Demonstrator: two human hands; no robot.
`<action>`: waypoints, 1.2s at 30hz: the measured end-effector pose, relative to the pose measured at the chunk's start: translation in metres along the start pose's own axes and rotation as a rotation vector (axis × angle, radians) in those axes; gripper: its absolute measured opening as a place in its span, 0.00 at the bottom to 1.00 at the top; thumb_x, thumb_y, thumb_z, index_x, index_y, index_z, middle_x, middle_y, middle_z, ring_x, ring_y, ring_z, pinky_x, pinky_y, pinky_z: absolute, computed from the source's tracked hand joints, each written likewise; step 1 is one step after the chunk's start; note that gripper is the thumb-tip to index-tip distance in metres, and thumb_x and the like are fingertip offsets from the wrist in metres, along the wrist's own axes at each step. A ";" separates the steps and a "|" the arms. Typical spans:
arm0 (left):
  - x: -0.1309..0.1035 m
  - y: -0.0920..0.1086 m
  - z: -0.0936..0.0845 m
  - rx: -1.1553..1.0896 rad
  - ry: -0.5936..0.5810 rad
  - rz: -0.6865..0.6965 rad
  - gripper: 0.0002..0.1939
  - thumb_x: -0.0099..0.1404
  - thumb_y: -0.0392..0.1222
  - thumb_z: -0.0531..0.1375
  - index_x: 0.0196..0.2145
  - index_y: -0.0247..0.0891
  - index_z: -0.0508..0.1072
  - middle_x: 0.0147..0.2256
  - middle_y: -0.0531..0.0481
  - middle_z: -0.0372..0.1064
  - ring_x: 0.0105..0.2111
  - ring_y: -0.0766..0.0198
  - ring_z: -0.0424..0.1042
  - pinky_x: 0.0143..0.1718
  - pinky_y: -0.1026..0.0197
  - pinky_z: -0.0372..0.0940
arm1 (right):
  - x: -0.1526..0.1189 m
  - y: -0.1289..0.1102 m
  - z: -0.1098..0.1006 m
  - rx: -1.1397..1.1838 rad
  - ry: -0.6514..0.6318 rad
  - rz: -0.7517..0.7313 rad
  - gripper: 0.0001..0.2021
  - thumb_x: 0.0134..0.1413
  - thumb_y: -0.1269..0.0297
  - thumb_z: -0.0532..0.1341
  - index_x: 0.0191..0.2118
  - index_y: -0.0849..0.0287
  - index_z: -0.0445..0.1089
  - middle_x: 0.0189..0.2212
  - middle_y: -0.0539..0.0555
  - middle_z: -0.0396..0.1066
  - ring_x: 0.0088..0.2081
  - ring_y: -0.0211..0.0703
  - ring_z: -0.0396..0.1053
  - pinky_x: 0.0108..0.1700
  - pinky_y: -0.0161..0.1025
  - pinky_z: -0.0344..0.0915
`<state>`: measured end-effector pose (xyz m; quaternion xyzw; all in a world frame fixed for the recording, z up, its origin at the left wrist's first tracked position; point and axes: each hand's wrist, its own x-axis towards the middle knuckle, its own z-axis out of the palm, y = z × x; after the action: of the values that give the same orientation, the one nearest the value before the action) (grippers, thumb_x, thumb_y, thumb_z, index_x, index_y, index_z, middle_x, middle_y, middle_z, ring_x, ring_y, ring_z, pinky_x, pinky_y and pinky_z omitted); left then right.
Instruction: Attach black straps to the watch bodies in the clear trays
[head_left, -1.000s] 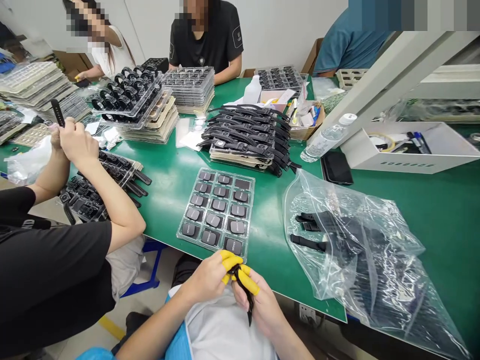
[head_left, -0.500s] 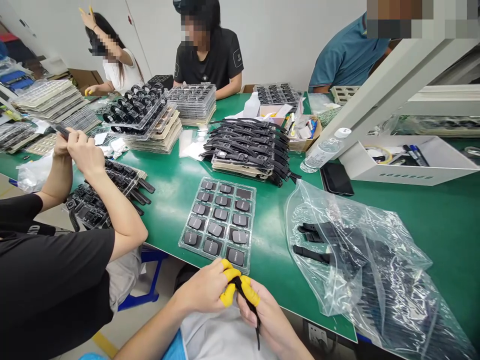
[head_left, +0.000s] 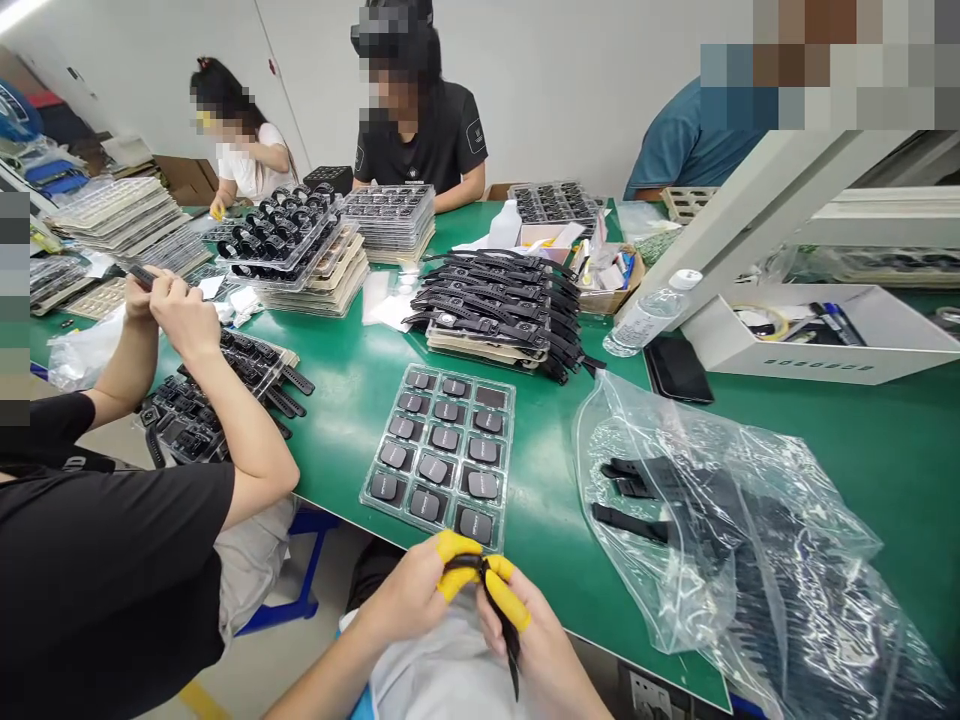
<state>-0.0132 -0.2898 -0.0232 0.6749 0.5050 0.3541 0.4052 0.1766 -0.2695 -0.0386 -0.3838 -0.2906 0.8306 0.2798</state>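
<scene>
My left hand (head_left: 416,592), in yellow finger covers, is closed in a pinch on a slim black piece (head_left: 463,562) that looks like a watch body seen edge-on. Against its end, my right hand (head_left: 525,615), also with yellow covers, grips a black watch strap (head_left: 508,645) whose tail hangs down. The fingers hide whether the two parts are joined. Just beyond my hands lies a clear tray (head_left: 442,450) of dark square watch bodies in rows. Its far right compartment (head_left: 491,397) looks different, with no raised body visible. To the right, a clear plastic bag (head_left: 720,530) holds many black straps.
Watches with straps are stacked on trays (head_left: 495,310) behind the tray. A bottle (head_left: 652,312), a phone (head_left: 677,368) and a white box (head_left: 825,335) of pens stand right. At left, a co-worker's arm (head_left: 251,420) reaches over more watches. Other people sit opposite.
My hands have shifted slightly, and the slim black piece between my left fingers now shows more, lying level. The strap hangs from my right hand as before. The view has tilted a little upward.
</scene>
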 end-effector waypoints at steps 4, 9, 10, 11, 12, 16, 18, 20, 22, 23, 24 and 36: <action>0.003 -0.003 -0.006 0.137 -0.063 0.161 0.22 0.76 0.33 0.52 0.64 0.41 0.69 0.57 0.41 0.75 0.57 0.55 0.75 0.59 0.53 0.72 | 0.001 0.000 -0.002 0.168 0.055 0.023 0.24 0.55 0.39 0.72 0.40 0.54 0.68 0.18 0.40 0.56 0.19 0.30 0.45 0.21 0.31 0.44; 0.001 -0.005 0.001 0.223 -0.090 0.141 0.15 0.76 0.35 0.53 0.57 0.40 0.72 0.52 0.43 0.79 0.51 0.55 0.79 0.52 0.55 0.74 | 0.001 0.000 -0.003 0.295 0.076 -0.028 0.24 0.55 0.42 0.73 0.33 0.55 0.64 0.20 0.41 0.56 0.19 0.29 0.41 0.20 0.32 0.41; 0.000 -0.005 0.004 0.218 -0.078 0.094 0.14 0.75 0.35 0.54 0.54 0.39 0.72 0.50 0.43 0.80 0.48 0.55 0.80 0.50 0.55 0.75 | 0.001 0.000 -0.001 0.291 0.074 -0.042 0.24 0.55 0.42 0.73 0.33 0.55 0.64 0.19 0.42 0.56 0.18 0.29 0.41 0.21 0.32 0.41; -0.001 -0.005 0.006 0.207 -0.062 0.042 0.13 0.74 0.35 0.54 0.53 0.39 0.72 0.48 0.43 0.80 0.46 0.55 0.81 0.49 0.55 0.75 | 0.000 0.000 0.000 0.275 0.072 -0.054 0.24 0.56 0.41 0.72 0.34 0.54 0.65 0.19 0.42 0.57 0.18 0.30 0.43 0.21 0.33 0.42; -0.002 -0.005 0.009 0.192 -0.050 -0.004 0.12 0.73 0.35 0.55 0.52 0.39 0.71 0.47 0.43 0.80 0.44 0.55 0.81 0.47 0.55 0.75 | -0.001 0.001 0.002 0.249 0.065 -0.061 0.23 0.56 0.41 0.71 0.34 0.54 0.65 0.19 0.43 0.58 0.18 0.30 0.45 0.21 0.33 0.44; -0.006 -0.011 0.013 0.095 -0.032 -0.074 0.16 0.69 0.31 0.54 0.53 0.39 0.68 0.48 0.40 0.78 0.46 0.55 0.80 0.47 0.54 0.74 | -0.006 0.004 0.008 0.147 -0.008 -0.058 0.22 0.58 0.40 0.70 0.37 0.55 0.68 0.23 0.47 0.65 0.23 0.35 0.57 0.28 0.36 0.55; -0.007 -0.014 0.013 0.049 0.002 -0.068 0.15 0.70 0.31 0.54 0.53 0.38 0.67 0.48 0.38 0.76 0.45 0.55 0.79 0.47 0.54 0.74 | -0.007 0.004 0.010 0.142 -0.043 -0.064 0.23 0.58 0.38 0.68 0.36 0.55 0.68 0.25 0.48 0.66 0.26 0.37 0.61 0.33 0.39 0.59; -0.007 -0.016 0.013 0.033 0.022 -0.069 0.15 0.71 0.32 0.54 0.54 0.37 0.66 0.48 0.38 0.75 0.45 0.56 0.79 0.47 0.54 0.74 | -0.007 0.005 0.010 0.143 -0.072 -0.075 0.26 0.58 0.33 0.65 0.33 0.55 0.67 0.25 0.48 0.64 0.26 0.38 0.60 0.34 0.40 0.61; -0.006 -0.015 0.012 0.039 -0.003 -0.064 0.16 0.73 0.33 0.53 0.57 0.38 0.65 0.49 0.39 0.75 0.46 0.56 0.78 0.49 0.53 0.74 | -0.005 0.007 0.010 0.103 -0.073 -0.064 0.29 0.58 0.30 0.64 0.30 0.55 0.64 0.23 0.46 0.60 0.23 0.36 0.55 0.30 0.39 0.57; -0.005 -0.014 0.011 0.046 -0.026 -0.052 0.17 0.74 0.33 0.52 0.58 0.38 0.65 0.50 0.40 0.75 0.47 0.56 0.78 0.51 0.52 0.74 | -0.005 0.009 0.009 0.062 -0.062 -0.051 0.30 0.57 0.30 0.64 0.29 0.55 0.62 0.22 0.45 0.58 0.22 0.34 0.52 0.28 0.37 0.54; -0.004 -0.013 0.010 0.056 -0.044 -0.032 0.18 0.74 0.33 0.52 0.60 0.39 0.64 0.51 0.40 0.75 0.49 0.56 0.77 0.53 0.52 0.73 | -0.004 0.010 0.009 0.016 -0.046 -0.032 0.31 0.55 0.29 0.64 0.28 0.55 0.61 0.21 0.44 0.56 0.21 0.33 0.49 0.26 0.36 0.50; -0.001 -0.010 -0.003 0.139 -0.117 0.215 0.31 0.60 0.25 0.53 0.60 0.37 0.70 0.55 0.39 0.75 0.56 0.54 0.74 0.58 0.53 0.72 | -0.011 0.002 0.006 -0.085 -0.099 0.242 0.33 0.44 0.30 0.72 0.36 0.57 0.66 0.28 0.44 0.65 0.21 0.26 0.43 0.24 0.33 0.39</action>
<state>-0.0198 -0.2889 -0.0313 0.7711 0.4287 0.3195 0.3458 0.1773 -0.2803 -0.0316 -0.3863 -0.2906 0.8631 0.1462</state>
